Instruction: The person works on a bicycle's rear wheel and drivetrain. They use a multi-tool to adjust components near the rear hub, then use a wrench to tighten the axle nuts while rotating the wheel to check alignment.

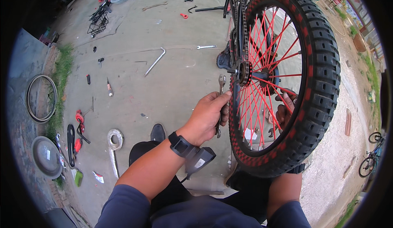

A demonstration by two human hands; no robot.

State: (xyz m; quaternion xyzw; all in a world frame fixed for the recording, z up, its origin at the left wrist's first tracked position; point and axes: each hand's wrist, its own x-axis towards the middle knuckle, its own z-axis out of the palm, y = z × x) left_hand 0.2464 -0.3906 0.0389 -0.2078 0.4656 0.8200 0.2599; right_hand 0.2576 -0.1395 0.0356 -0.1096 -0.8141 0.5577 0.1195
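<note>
A bicycle wheel (323, 68) with a knobby black tyre, a red-patterned sidewall and red spokes stands upright before me, mounted in a black frame. My left hand (208, 115) grips a metal wrench (222, 82) just left of the tyre, its upper jaw pointing toward the rear sprocket (245, 73) and axle. On the wheel's far side, my right hand (285, 108) shows through the spokes with curled fingers. A metal jaw (271, 133) like a wrench's end appears below it; spokes and rim hide whether this hand holds it. The chain (245, 31) runs up from the sprocket.
On the concrete at left lie a bent metal bar (154, 62), a screwdriver (109, 87), a small wrench (206, 47) and a ring-headed metal tool (115, 142). A grey basin (47, 157) and a bare rim (41, 98) sit by the wall. Another bicycle (370, 158) stands far right.
</note>
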